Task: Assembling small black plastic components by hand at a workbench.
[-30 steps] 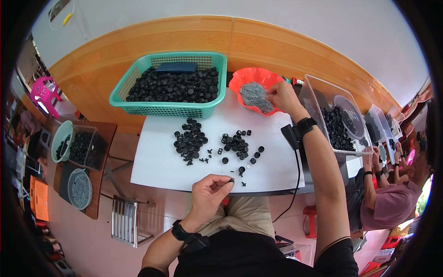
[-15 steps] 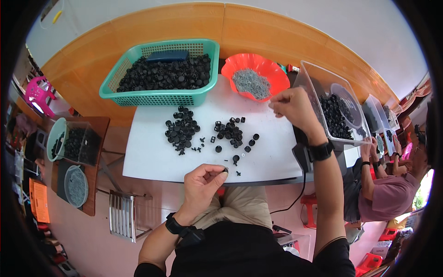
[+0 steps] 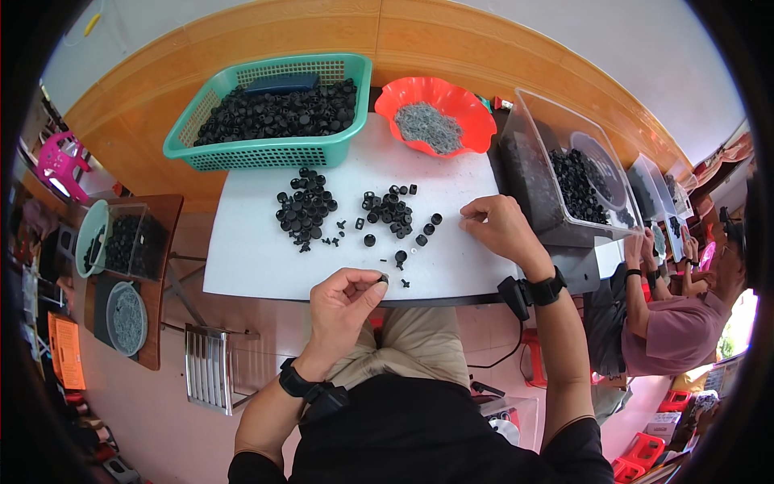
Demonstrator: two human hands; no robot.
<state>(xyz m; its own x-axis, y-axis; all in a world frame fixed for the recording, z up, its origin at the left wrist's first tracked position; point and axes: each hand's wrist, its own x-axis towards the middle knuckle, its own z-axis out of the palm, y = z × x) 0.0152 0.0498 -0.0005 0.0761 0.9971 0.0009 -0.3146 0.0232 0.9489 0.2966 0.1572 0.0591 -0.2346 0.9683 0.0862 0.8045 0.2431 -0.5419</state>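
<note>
Could drop black part point(image 3: 383, 279), clamped in left hand point(image 3: 343, 304), off white table point(image 3: 468, 274) at lower centre through loose pinch; can't tell grip of right hand point(image 3: 501, 231).

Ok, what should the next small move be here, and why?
Probably bring the right hand over to the left hand, which pinches a black part; the right is apart from it, in a pinching pose, though whether it holds anything is unclear.
</note>
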